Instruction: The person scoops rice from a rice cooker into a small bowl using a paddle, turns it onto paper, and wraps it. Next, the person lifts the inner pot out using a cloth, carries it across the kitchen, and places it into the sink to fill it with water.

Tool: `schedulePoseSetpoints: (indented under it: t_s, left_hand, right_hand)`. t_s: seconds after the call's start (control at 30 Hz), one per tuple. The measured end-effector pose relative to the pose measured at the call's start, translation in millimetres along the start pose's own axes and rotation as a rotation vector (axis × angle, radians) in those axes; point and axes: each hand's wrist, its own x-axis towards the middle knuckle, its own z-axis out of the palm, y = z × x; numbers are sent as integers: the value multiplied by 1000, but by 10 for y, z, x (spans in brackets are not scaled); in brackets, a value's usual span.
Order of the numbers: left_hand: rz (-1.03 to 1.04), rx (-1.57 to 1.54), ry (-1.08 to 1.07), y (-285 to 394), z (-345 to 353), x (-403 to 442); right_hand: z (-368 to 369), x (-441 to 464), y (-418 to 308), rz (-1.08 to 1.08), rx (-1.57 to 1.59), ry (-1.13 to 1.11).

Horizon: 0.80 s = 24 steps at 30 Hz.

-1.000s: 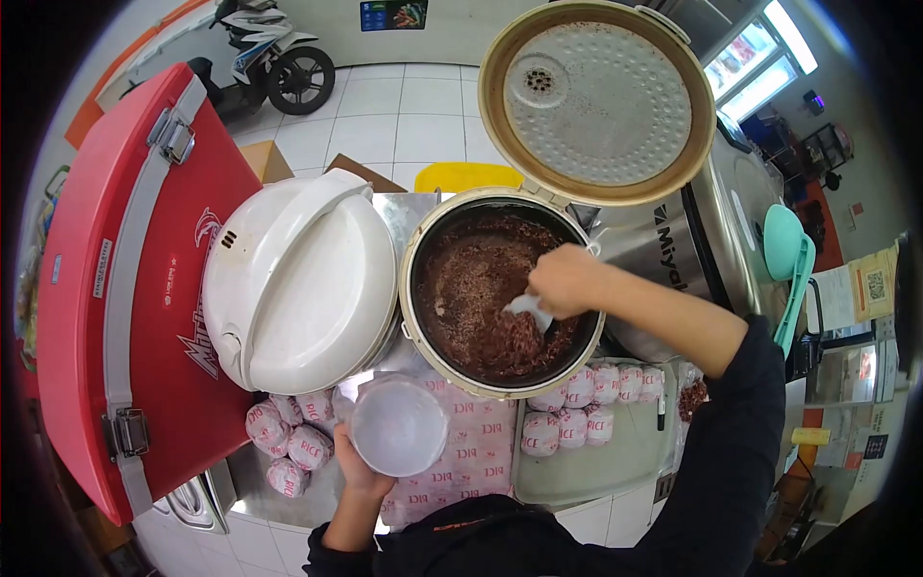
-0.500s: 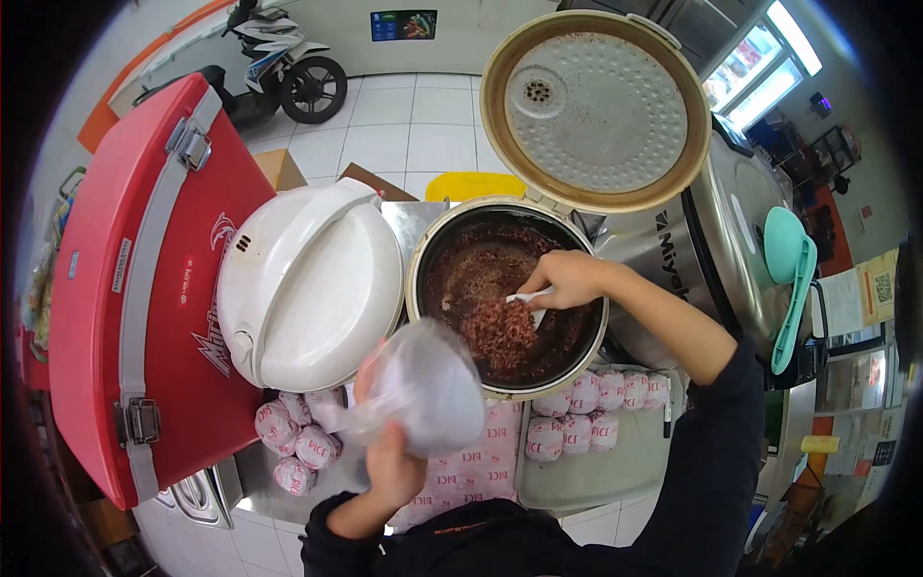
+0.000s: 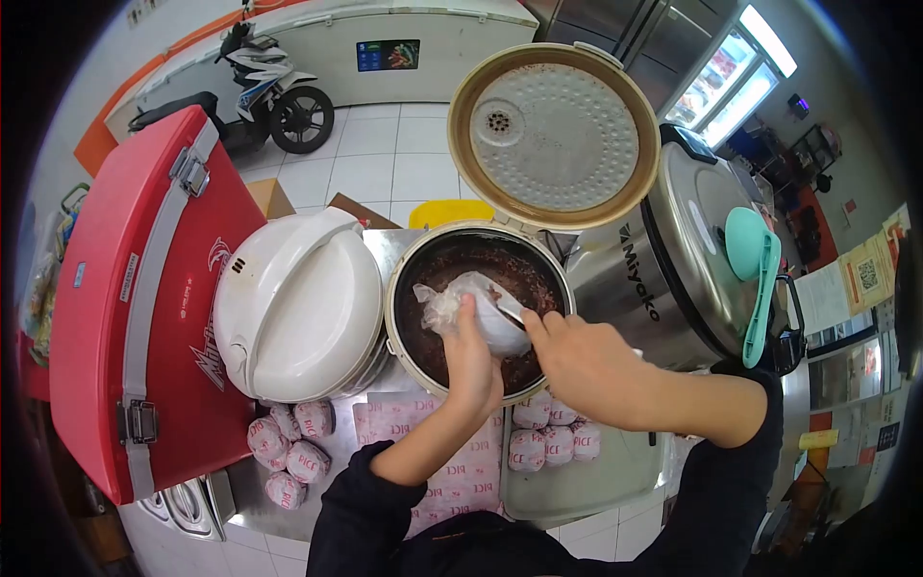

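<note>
Two hands in play: the left hand (image 3: 469, 361) is clamped around a plastic-covered bowl (image 3: 502, 335), held tilted, and the right hand (image 3: 591, 370) is closed on a pale scoop (image 3: 510, 308) right at it. Bowl looks light and fairly stiff imo, but the loose plastic probably slips, so grab low around the outside, not the floppy bit. Just below both hands, the open cooker (image 3: 392, 322) has reddish-brown rice (image 3: 524, 277), likely soft and clumpy. Printed sheets (image 3: 471, 471) lie closer to the body.

Left hand (image 3: 473, 363) raised, thumb up, wrist bent; right hand (image 3: 582, 365) close beside it, fingers curled, forearm slanting outward.
</note>
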Motion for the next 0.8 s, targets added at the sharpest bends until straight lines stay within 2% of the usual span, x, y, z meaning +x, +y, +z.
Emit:
schedulePoseSetpoints:
  t_s: [0.1, 0.13, 0.2, 0.27, 0.4, 0.47, 0.53, 0.6, 0.63, 0.7, 0.73, 0.8]
  left_hand:
    - [-204, -136, -70, 116, -63, -44]
    - [-204, -134, -65, 177, -103, -48]
    - [-212, -203, -75, 351, -187, -86]
    - [-199, -214, -81, 524, -279, -157]
    - [-53, -212, -91, 752, -555, -308]
    - [-7, -179, -93, 858, -643, -437]
    - [70, -157, -22, 943, -720, -575]
    - [92, -152, -35, 980, -859, -673]
    - [81, -150, -16, 1006, -934, -706]
    - [57, -149, -4, 1041, -1080, -767]
    - [56, -152, -5, 1044, -1132, -777]
    - [58, -126, -60, 1031, -1210, -791]
  right_hand:
    - [-314, -2, 269, -32, 67, -103]
    - [-491, 4, 357, 36, 118, -143]
    - [-640, -21, 601, 67, 177, -11]
    - [-759, 72, 691, 145, 226, -125]
    - [-91, 584, 681, 263, 22, -323]
    - [445, 788, 531, 187, -55, -269]
    - [1053, 925, 310, 227, -107, -243]
    - [1088, 798, -19, 61, -109, -268]
    - [941, 769, -91, 54, -104, -271]
    - [657, 690, -168, -124, 57, -368]
    - [651, 730, -136, -123, 54, -370]
    - [653, 903, 26, 67, -80, -148]
